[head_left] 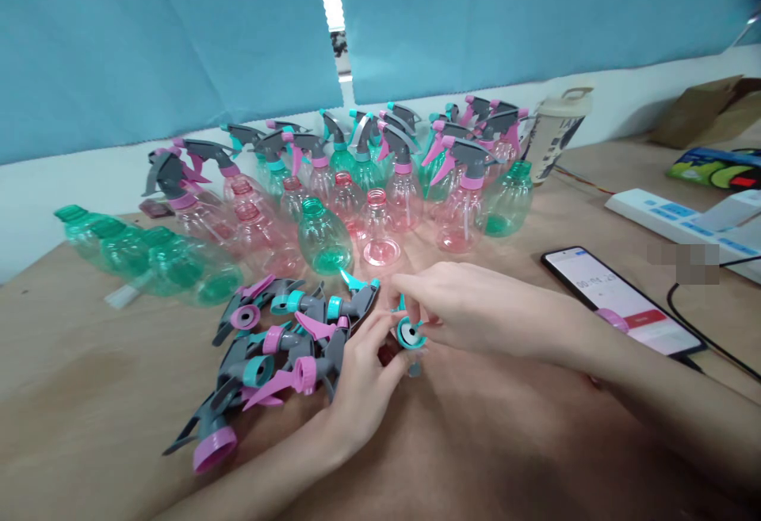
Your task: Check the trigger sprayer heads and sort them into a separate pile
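Both my hands meet over the table around a trigger spray head with a teal collar [410, 334], whose open underside faces up towards me. My left hand [367, 366] closes on it from the left with fingers and thumb. From the right, my right hand [443, 307] pinches at the collar's rim; its fingertips partly cover the spray head. To the left of my left hand lies a pile of loose grey spray heads with pink collars [304, 374] and teal collars [258, 371]. Behind my hands stand an open pink bottle [376, 227] and an open green bottle [324, 237].
Several pink and green bottles fitted with spray heads [406, 188] stand at the back. Green bottles [178, 259] lie on their sides at the left. On the right are a phone [618, 291] showing a timer, a white power strip [671, 220] and a tall cup [550, 140].
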A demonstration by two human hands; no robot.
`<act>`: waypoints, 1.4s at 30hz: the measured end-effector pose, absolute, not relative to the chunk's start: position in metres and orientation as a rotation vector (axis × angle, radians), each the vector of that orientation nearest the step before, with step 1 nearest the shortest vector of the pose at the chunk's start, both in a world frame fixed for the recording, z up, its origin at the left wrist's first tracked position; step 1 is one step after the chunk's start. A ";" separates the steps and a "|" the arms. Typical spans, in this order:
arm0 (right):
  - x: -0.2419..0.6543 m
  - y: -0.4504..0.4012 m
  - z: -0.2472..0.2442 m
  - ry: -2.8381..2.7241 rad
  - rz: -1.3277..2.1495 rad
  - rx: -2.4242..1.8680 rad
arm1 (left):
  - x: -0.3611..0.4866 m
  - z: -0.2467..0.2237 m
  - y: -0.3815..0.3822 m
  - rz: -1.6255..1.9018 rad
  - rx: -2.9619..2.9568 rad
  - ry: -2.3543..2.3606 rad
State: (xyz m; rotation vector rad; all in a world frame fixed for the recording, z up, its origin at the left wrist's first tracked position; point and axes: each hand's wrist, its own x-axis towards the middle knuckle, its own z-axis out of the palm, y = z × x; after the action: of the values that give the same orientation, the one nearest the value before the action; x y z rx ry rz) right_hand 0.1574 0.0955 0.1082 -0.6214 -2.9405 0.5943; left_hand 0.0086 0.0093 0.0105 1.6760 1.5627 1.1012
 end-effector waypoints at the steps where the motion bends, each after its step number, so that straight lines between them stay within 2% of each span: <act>1: 0.157 0.095 0.108 -2.941 0.597 -0.618 | 0.009 0.011 0.009 1.099 1.673 1.564; 31: 0.163 0.082 0.103 -2.794 0.845 -0.736 | 0.010 0.015 0.006 1.042 1.732 1.475; 42: 0.161 0.077 0.107 -2.841 0.694 -0.625 | 0.008 0.013 0.006 1.022 1.810 1.486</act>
State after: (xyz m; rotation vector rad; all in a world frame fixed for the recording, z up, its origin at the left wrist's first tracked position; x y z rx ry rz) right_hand 0.1607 0.0766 0.1069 -0.6250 -2.8413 0.6939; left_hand 0.0079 0.0058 0.0134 1.8098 1.4859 1.0221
